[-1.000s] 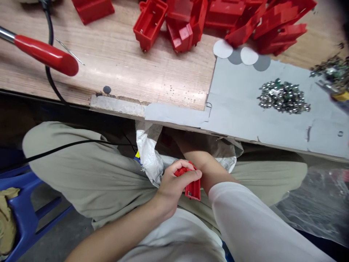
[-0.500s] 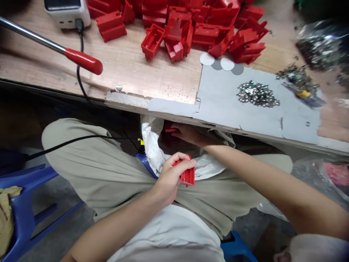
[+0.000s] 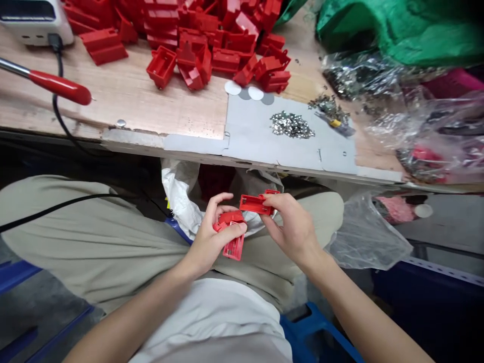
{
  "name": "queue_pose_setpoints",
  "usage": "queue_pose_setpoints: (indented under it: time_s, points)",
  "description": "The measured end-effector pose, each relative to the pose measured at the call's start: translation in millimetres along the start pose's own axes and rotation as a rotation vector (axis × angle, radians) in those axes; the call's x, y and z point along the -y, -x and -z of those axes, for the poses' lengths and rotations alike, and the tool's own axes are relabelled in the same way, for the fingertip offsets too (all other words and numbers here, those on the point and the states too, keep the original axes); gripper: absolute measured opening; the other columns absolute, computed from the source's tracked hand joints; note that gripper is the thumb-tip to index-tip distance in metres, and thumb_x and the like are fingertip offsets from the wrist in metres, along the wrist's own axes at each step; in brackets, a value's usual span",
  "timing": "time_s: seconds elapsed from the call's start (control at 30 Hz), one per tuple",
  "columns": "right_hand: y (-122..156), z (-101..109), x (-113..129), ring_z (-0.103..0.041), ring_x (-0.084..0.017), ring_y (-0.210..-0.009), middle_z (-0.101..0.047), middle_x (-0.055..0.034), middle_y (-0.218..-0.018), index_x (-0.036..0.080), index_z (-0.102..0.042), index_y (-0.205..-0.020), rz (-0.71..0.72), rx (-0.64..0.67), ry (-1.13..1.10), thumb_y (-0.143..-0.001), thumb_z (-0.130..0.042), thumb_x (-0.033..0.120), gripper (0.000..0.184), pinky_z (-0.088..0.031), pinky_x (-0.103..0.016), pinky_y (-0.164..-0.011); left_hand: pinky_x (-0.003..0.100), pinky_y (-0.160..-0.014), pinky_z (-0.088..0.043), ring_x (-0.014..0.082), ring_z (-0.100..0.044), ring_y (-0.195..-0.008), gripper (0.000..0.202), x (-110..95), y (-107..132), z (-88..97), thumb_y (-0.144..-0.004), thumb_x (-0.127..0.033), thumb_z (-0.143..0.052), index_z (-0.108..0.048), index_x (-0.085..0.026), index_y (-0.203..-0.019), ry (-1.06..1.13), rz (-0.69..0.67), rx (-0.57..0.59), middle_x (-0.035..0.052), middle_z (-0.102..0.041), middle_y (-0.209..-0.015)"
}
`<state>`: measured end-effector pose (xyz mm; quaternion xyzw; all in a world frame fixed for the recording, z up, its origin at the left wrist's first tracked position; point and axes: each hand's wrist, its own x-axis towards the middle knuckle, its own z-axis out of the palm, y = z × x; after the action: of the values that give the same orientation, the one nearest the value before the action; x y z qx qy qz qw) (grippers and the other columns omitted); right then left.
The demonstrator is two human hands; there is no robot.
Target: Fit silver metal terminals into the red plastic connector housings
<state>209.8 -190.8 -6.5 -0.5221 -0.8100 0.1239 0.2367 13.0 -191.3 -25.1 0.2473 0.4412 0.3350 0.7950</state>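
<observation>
Fingers of the left hand [image 3: 209, 244] are clenching a red plastic piece [image 3: 234, 248] over the lap, just below the near edge of the tabletop [image 3: 151, 108]. The right hand [image 3: 293, 227] is now out of the white sack [image 3: 177, 194] hanging under that edge. Its thumb and forefinger are pinching a second red piece [image 3: 255, 204], held level just beside the left hand's piece; whether the two are touching cannot be told. Each hand is therefore carrying one part, and the work in hand appears to be bringing the pair together.

Half a second ago the right hand was reaching deep into the sack with only the left hand loaded. A second ago the right forearm was crossing down in front of it. The left hand is keeping the same grip throughout.

The view is also swinging rightward. The pile of red housings [image 3: 196, 45] and the red-handled tool [image 3: 60, 86] are sliding toward the far left corner. The heap of small metal bits [image 3: 292, 125] on the grey sheet [image 3: 257, 138] is moving toward the middle, and a green bag [image 3: 397, 30] is appearing at the far right corner.
</observation>
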Motion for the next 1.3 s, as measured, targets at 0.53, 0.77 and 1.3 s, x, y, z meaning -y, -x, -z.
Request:
queue_pose_setpoints:
  time_s: [0.53,0.77,1.3]
  points:
    - [11,0,13,-0.063,-0.022,-0.099,-0.063,-0.0087,-0.112,0.027,-0.04,-0.141,-0.015,-0.114,-0.256,-0.085,-0.064,0.004,0.065,-0.059,-0.042,-0.081,0.024,-0.094,-0.048,0.0148,-0.061,-0.107,0.044,-6,7,1.3,-0.083,-0.025,-0.073,-0.056,-0.031,-0.124,-0.219,-0.311,0.214,0.0003,-0.063,-0.123]
    - [6,6,22,-0.062,-0.024,-0.105,-0.063,-0.0112,-0.115,0.025,-0.031,-0.15,0.044,-0.142,-0.241,-0.082,-0.064,-0.001,0.08,-0.057,-0.043,-0.085,0.023,-0.09,-0.048,0.0128,-0.061,-0.1,0.039,-4,5,4.9,-0.082,-0.028,-0.074,-0.06,-0.032,-0.118,-0.019,-0.19,0.231,-0.0009,-0.066,-0.111]
    - [-33,12,17,-0.056,-0.016,-0.077,-0.047,-0.0039,-0.1,0.037,-0.027,-0.148,0.216,-0.477,-0.301,-0.069,-0.07,-0.008,0.1,-0.06,-0.033,-0.06,0.03,-0.09,-0.054,0.0185,-0.065,-0.101,0.039,-60,5,6.5,-0.083,-0.029,-0.072,-0.06,-0.029,-0.12,-0.299,-0.598,-0.206,0.0028,-0.065,-0.116]
